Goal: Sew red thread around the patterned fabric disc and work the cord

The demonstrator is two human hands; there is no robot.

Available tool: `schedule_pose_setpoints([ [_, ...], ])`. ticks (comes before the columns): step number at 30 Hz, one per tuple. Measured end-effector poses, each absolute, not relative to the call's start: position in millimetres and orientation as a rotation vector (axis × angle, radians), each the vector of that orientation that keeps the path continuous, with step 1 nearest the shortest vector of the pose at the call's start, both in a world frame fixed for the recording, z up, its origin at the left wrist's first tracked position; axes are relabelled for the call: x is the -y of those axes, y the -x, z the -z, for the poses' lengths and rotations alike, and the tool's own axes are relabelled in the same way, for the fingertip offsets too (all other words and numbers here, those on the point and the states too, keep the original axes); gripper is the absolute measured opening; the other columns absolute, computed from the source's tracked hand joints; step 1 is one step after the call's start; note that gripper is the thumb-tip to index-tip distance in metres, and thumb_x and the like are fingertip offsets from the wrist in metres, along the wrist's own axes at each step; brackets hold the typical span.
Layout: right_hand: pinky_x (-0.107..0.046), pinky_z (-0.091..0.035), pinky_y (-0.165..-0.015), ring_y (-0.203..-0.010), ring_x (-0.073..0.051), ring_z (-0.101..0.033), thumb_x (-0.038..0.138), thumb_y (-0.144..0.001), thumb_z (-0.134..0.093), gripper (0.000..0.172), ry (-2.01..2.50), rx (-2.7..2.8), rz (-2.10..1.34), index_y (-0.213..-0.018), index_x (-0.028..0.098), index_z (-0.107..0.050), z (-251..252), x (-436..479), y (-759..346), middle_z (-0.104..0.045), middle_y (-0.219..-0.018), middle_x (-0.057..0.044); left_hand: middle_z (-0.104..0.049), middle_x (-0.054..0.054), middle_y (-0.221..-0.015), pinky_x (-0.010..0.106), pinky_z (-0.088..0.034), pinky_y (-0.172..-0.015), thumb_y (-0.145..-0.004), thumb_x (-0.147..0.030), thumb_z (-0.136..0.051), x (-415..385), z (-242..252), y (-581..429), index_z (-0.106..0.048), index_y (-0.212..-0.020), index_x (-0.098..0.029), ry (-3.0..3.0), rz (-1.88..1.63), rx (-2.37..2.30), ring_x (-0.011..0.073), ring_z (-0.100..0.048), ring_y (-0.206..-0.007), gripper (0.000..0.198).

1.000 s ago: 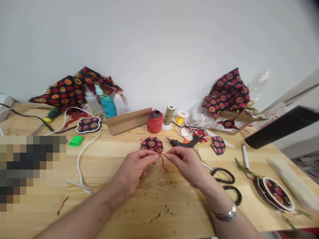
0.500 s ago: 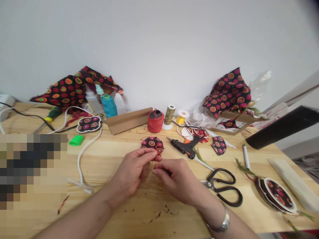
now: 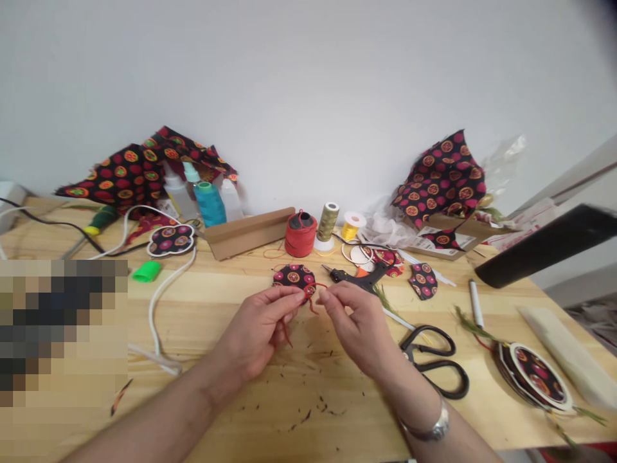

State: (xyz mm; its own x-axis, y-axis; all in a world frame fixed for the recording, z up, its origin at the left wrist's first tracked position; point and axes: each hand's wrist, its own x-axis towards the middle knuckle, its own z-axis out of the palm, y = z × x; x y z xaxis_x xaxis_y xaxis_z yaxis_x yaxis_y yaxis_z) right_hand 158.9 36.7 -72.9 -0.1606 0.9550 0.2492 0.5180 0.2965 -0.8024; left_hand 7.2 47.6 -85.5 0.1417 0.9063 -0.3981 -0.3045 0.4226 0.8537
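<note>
Desk [image 3: 231, 289] top: your left hand [image 3: 255, 331] pinches a fabric disc [image 3: 290, 276] beside the glue gun [image 3: 357, 276]; your right hand [image 3: 354, 325] pinches its red cord [image 3: 312, 290]. Relaxed fingers could let the cord slip free.

Tabletop [image 3: 313, 379] smooth pale wood; disc [image 3: 289, 276] matt cloth; scissor handles [image 3: 463, 386] glossy plastic

round black patterned fabric disc [image 3: 292, 277], red cord [image 3: 312, 289] looped at its edge
</note>
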Motion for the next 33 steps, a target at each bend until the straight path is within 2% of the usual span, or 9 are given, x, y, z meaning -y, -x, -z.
schedule_pose_setpoints([
  [4, -0.025, -0.041, -0.068, -0.072, -0.015, -0.055, 0.029, -0.085, -0.046, 0.026, 1.331, 1.660, -1.058, -0.072, 0.016, -0.064, 78.1, -44.9, -158.5, -0.062, -0.070, -0.002, -0.040, -0.009, -0.044, 0.014, -0.021, -0.035, -0.063, -0.031, -0.070, -46.8, 87.9, -7.5, -0.065, -0.073, -0.016, -0.729, -0.964, -1.074, 0.0026, -0.030, -0.037, 0.018],
  [8, -0.028, -0.043, -0.073, -0.075, -0.015, -0.056, 0.031, -0.081, -0.050, 0.022, 1.187, 1.412, -1.403, -0.078, 0.016, -0.065, 80.5, -46.0, -156.0, -0.062, -0.071, -0.002, -0.045, -0.008, -0.046, 0.016, -0.019, -0.035, -0.064, -0.031, -0.070, -45.6, 86.6, -9.1, -0.067, -0.071, -0.017, -0.784, -0.939, -1.085, 0.0030, -0.032, -0.038, 0.016],
  [13, -0.025, -0.043, -0.060, -0.058, -0.011, -0.053, 0.033, -0.077, -0.056, 0.021, 1.061, 1.204, -1.620, -0.080, 0.014, -0.064, 81.9, -44.9, -154.6, -0.057, -0.062, 0.000, -0.057, -0.005, -0.051, 0.018, -0.020, -0.035, -0.066, -0.027, -0.067, -44.5, 83.6, -10.3, -0.070, -0.068, -0.018, -0.853, -0.919, -1.100, 0.0034, -0.035, -0.038, 0.009],
  [16, -0.022, -0.041, -0.050, -0.048, -0.008, -0.046, 0.033, -0.074, -0.060, 0.020, 1.094, 1.169, -1.617, -0.079, 0.014, -0.063, 81.1, -44.1, -154.7, -0.051, -0.055, 0.003, -0.060, -0.004, -0.054, 0.019, -0.017, -0.035, -0.068, -0.026, -0.066, -44.2, 83.1, -10.5, -0.070, -0.069, -0.019, -0.880, -0.907, -1.100, 0.0028, -0.034, -0.036, 0.008],
  [20, -0.019, -0.034, -0.042, -0.044, -0.005, -0.042, 0.028, -0.066, -0.067, 0.016, 1.146, 1.133, -1.538, -0.071, 0.014, -0.062, 80.1, -44.2, -154.9, -0.054, -0.061, 0.002, -0.059, -0.005, -0.052, 0.019, -0.016, -0.035, -0.068, -0.026, -0.066, -43.5, 82.4, -11.0, -0.071, -0.069, -0.021, -0.905, -0.903, -1.107, 0.0026, -0.033, -0.036, 0.008],
  [26, -0.018, -0.028, -0.041, -0.042, -0.004, -0.036, 0.028, -0.063, -0.068, 0.018, 1.240, 1.142, -1.454, -0.062, 0.014, -0.056, 82.6, -46.7, -155.2, -0.049, -0.052, 0.005, -0.055, -0.006, -0.052, 0.018, -0.017, -0.036, -0.068, -0.026, -0.065, -42.7, 83.9, -10.0, -0.069, -0.066, -0.019, -0.940, -0.885, -1.130, 0.0023, -0.031, -0.038, 0.009],
  [33, -0.020, -0.028, -0.045, -0.048, -0.007, -0.034, 0.026, -0.070, -0.061, 0.014, 1.334, 1.368, -1.236, -0.063, 0.016, -0.055, 83.7, -46.5, -155.7, -0.045, -0.053, 0.005, -0.047, -0.006, -0.052, 0.017, -0.019, -0.036, -0.069, -0.035, -0.065, -42.8, 88.6, -8.2, -0.067, -0.072, -0.017, -0.959, -0.824, -1.138, 0.0030, -0.029, -0.039, 0.018],
])
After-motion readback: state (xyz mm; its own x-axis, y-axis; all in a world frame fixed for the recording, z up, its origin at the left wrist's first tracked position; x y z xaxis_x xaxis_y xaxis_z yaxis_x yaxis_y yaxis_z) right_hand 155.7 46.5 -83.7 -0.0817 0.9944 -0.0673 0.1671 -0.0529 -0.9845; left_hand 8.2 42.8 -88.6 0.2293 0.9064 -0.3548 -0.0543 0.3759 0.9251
